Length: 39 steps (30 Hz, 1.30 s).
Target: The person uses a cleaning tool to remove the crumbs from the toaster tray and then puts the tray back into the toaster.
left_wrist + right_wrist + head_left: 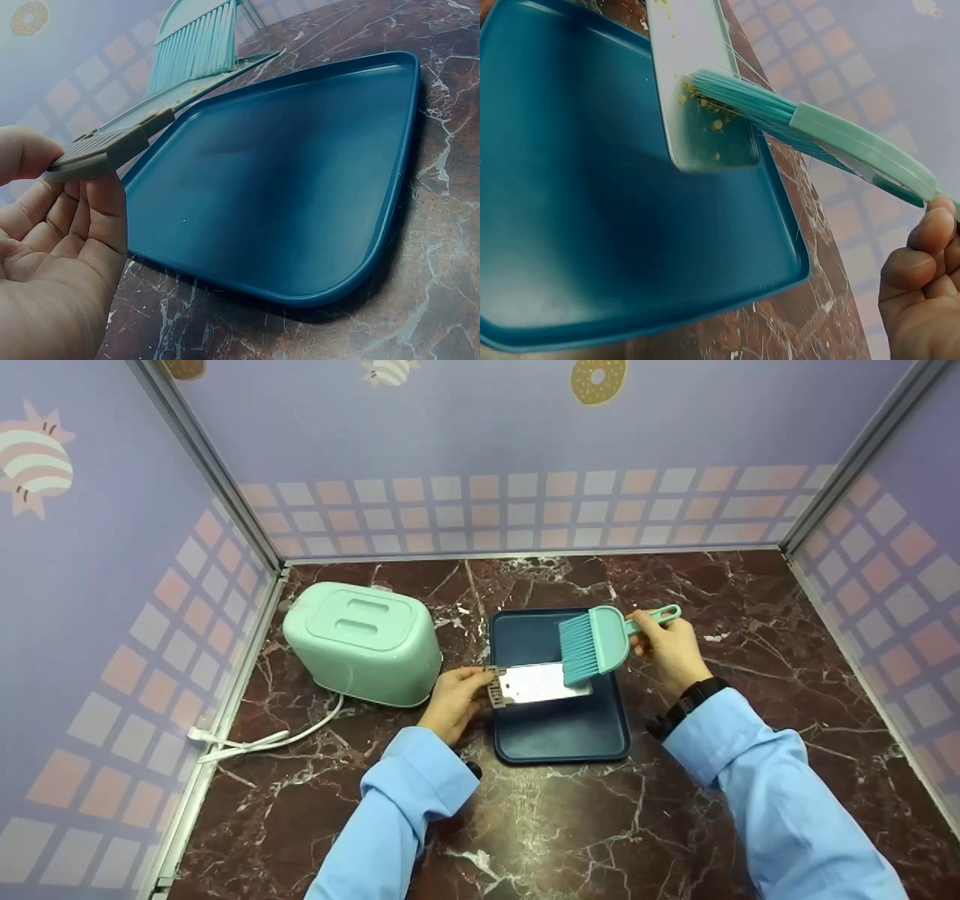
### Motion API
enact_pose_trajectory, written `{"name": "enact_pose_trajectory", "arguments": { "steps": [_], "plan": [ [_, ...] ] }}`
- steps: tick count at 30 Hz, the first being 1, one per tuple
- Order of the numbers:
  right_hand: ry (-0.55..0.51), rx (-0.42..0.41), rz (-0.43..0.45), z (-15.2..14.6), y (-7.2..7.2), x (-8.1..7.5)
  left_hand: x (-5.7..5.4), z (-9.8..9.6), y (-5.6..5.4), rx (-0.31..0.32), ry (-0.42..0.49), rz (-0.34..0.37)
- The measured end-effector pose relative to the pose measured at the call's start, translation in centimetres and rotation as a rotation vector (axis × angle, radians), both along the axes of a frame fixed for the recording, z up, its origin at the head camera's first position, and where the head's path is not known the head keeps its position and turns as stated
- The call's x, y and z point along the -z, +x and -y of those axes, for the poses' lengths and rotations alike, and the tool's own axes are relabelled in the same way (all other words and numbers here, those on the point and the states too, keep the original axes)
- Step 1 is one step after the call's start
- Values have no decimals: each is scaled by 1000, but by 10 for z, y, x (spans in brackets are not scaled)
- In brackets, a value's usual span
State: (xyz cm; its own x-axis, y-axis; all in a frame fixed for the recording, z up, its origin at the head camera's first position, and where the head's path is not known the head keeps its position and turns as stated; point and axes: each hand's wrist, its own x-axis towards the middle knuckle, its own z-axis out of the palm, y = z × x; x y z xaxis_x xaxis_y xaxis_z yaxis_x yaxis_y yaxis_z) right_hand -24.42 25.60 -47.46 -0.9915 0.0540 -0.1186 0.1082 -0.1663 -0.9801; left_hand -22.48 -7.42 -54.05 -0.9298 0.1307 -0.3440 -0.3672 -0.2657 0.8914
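Observation:
My left hand (454, 701) pinches the brownish grip end of a toaster crumb tray (529, 684), thumb on top and fingers beneath. The metal crumb tray is held above a dark blue tray (555, 735). My right hand (670, 649) grips the handle of a mint-green hand brush (611, 639). Its teal bristles (742, 97) touch the crumb tray's surface. Yellowish crumbs (717, 124) lie near the crumb tray's far end in the right wrist view. In the left wrist view, the brush (196, 49) stands behind the raised crumb tray (202, 84).
A mint-green toaster (364, 645) stands on the left of the dark red marbled table (570, 832). Its white cord (300, 735) runs toward the left wall. Patterned panels (487, 510) enclose the back and both sides.

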Motion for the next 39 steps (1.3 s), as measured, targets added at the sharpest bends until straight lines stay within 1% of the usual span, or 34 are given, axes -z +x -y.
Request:
{"name": "enact_pose_trajectory", "arguments": {
  "steps": [4,9,15,26,28,35,39],
  "plan": [
    [11,1,-1,-8,1,1,-1,1,0,-3,6,0],
    [11,5,2,-15,2,2,0,2,1,8,-8,-3],
    [-23,20,28,-22,3,4,1,4,1,8,-23,4],
    [-46,51,13,-31,6,0,3,4,0,-16,12,-4],
    [-45,60,3,-33,6,-1,3,4,0,-17,15,-6],
    [-78,107,-87,-37,-6,10,1,4,0,-13,5,-1],
    [-94,111,-111,-30,-6,5,-1,4,1,-9,-9,4]
  ]
}}
